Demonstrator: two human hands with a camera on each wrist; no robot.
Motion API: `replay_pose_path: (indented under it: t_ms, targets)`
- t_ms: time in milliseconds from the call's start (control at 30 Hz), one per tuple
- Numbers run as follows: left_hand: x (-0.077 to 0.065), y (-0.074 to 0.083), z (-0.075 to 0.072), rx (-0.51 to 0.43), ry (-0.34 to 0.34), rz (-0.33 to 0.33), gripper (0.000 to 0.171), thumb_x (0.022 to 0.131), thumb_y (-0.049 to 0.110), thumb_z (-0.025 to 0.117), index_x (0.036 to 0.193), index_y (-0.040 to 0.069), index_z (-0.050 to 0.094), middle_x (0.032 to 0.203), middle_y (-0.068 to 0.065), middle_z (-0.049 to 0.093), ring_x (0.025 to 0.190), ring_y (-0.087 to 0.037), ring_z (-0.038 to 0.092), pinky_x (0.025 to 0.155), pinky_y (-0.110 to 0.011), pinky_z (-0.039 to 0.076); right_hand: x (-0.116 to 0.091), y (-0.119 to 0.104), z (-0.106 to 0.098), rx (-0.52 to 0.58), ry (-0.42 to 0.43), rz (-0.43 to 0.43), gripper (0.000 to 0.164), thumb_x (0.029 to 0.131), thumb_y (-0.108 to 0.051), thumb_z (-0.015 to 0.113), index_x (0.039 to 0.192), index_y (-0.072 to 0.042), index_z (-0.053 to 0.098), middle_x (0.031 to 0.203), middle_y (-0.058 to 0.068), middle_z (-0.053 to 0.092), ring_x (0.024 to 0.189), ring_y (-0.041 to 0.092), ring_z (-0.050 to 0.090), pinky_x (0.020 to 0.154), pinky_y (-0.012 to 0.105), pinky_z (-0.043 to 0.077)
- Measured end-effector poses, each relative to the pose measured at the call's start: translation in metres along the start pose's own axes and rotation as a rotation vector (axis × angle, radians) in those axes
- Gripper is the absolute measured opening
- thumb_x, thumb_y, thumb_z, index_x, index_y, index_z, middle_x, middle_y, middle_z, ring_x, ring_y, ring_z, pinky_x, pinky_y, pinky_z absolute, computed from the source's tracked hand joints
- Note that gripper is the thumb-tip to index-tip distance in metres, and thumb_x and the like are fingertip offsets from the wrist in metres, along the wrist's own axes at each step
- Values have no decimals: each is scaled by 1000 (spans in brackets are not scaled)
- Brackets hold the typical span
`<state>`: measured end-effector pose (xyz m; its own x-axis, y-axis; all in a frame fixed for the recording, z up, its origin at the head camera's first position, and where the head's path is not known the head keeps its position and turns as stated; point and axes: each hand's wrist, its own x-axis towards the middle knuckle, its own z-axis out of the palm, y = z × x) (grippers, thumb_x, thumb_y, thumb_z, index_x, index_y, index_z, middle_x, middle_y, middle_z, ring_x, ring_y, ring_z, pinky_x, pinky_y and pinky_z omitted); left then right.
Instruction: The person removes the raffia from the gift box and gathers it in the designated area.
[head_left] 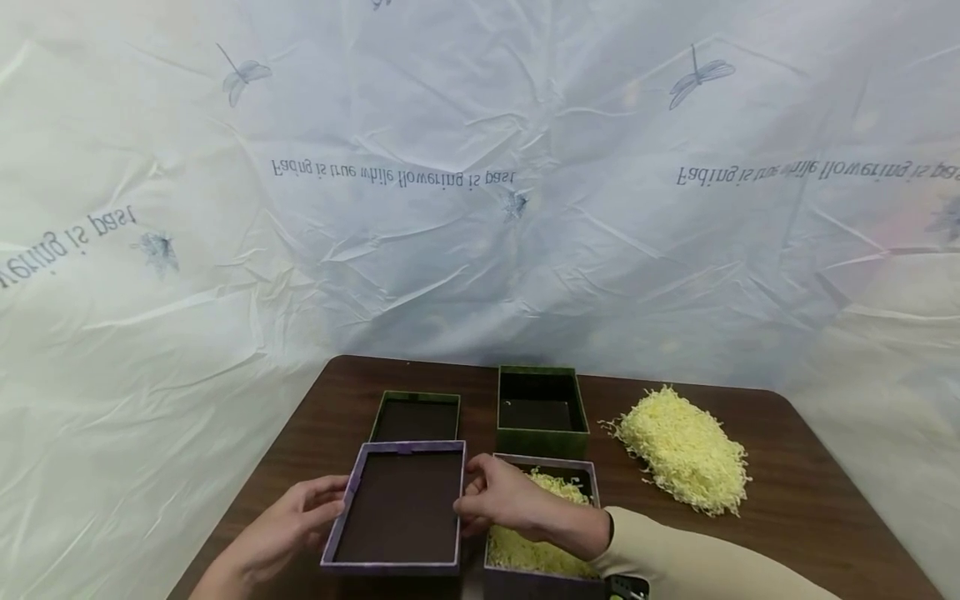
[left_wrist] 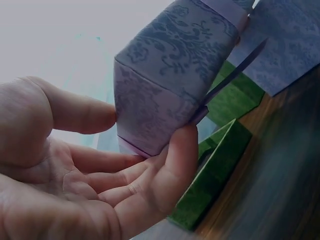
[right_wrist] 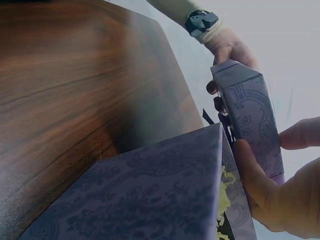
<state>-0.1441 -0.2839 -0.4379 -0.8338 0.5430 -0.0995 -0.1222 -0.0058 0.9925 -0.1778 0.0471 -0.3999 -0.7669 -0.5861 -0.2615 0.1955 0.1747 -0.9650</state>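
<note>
Both hands hold a purple patterned box lid [head_left: 397, 508], its dark hollow inside facing up toward the head camera. My left hand [head_left: 292, 521] grips the left wall; in the left wrist view the thumb lies on one side and the fingers curl under the ribbon-trimmed edge [left_wrist: 135, 149]. On the opposite wall, the right hand [head_left: 510, 497] pinches between thumb and fingers. Below the right forearm stands the matching purple box [head_left: 543, 586], with yellow shredded paper [head_left: 536, 552] inside. The forearm hides part of that filling.
Behind the lid lies a green box lid [head_left: 416, 419], with an open green box [head_left: 543, 442] to its right. A loose heap of yellow shredded paper [head_left: 686, 450] lies on the right of the brown wooden table [head_left: 787, 475]. A pale printed sheet [head_left: 480, 250] hangs behind.
</note>
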Motion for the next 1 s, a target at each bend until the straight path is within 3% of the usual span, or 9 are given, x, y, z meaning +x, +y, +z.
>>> replay_pose_path:
  t_ms: [200,533,633,833,1000]
  targets:
    - [-5,-5,-3,24,12,-9,58,105,12,40,142,-24,12,128,-7,58,109,-19,63,85,-39,56,8,1,8,-11,-18,1,59,84,4,61,135,13,34,85,16,63,66,20,67,69,39,61]
    - [-8,-9,-5,75,74,-68,59,106,16,41,144,-20,15,133,-16,53,110,-23,61,86,-41,55,17,2,17,-33,-8,-8,51,77,10,60,125,11,42,79,17,63,64,23,67,62,38,61]
    - [-7,-9,-7,96,63,-51,59,106,14,40,144,-21,13,135,-20,50,110,-23,62,86,-40,56,19,2,19,-84,7,-20,41,76,10,60,115,10,47,74,14,59,60,21,66,59,35,60]
    - [-5,-9,-10,129,83,-55,61,105,15,42,144,-22,13,132,-19,52,108,-21,62,85,-39,56,23,3,23,-313,76,-34,25,75,6,64,96,2,52,68,10,58,54,25,66,51,31,56]
    - [-8,-13,-12,143,107,-72,60,104,13,44,144,-21,14,132,-20,54,108,-20,62,84,-38,57,27,6,30,-336,84,-11,25,76,5,65,95,1,50,75,11,58,59,31,68,53,35,57]
